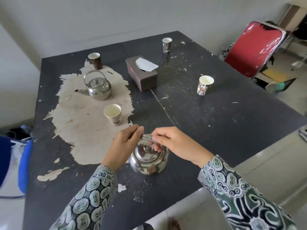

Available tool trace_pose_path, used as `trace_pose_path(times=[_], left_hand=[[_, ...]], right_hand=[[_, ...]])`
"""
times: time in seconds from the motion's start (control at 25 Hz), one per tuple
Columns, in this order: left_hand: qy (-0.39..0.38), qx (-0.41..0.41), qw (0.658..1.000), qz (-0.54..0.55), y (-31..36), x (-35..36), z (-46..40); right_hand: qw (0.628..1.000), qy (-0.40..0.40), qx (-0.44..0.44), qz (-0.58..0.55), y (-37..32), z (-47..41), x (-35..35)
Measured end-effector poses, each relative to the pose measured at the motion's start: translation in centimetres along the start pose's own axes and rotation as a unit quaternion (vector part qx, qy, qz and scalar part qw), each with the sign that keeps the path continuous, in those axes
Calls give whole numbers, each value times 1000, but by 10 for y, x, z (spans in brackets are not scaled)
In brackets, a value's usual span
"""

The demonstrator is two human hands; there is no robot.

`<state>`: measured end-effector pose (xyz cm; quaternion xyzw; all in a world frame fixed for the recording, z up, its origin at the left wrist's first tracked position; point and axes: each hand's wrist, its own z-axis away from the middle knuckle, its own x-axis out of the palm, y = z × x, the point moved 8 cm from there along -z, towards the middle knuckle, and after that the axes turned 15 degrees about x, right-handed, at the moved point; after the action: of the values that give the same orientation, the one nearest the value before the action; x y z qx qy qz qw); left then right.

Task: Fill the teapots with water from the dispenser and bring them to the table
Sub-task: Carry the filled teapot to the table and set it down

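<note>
Table (216, 122): both hands grip lidded teapot's (147, 161) handle.

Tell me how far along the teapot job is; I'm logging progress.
One steel teapot stands lidded on the table, whether filled I cannot tell. The left hand and right hand both grip the near teapot's handle; near teapot at the table edge. No dispenser in view.

We see four paper cups: one (113, 114) on the peeled pale patch (83, 127), a dark one (95, 60) at the patch's far end, one (166, 45) near the far edge, one (204, 85) to the right. A tissue box (141, 73) stands mid-table, sheet sticking up. Beyond the right corner leans a red chair (252, 48).
</note>
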<state>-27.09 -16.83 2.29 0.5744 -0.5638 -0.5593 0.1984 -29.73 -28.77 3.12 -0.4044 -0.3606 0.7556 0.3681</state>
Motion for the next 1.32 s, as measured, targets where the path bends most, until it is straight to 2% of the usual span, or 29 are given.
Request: trace_pose_path(times=[0.24, 0.48, 0.72, 0.88, 1.04, 1.16, 1.32], left_hand=[[-32, 15, 999, -39, 5, 42, -83], [-10, 16, 999, -34, 3, 52, -157], [77, 39, 996, -27, 9, 57, -232], [161, 41, 986, -27, 6, 63, -275], [211, 33, 977, -13, -7, 74, -316], [186, 25, 981, -45, -18, 78, -347], [113, -37, 990, -81, -37, 97, -399]], right_hand=[[999, 33, -10, -16, 11, -30, -83], [996, 56, -47, -43, -8, -68, -150], [990, -10, -75, -117, -18, -126, -219], [989, -63, -92, -96, -24, -166, -265], [984, -76, -88, -137, -30, -204, -319], [978, -76, -86, -174, -33, -233, -354], [966, -57, -55, -247, -27, -273, -390]])
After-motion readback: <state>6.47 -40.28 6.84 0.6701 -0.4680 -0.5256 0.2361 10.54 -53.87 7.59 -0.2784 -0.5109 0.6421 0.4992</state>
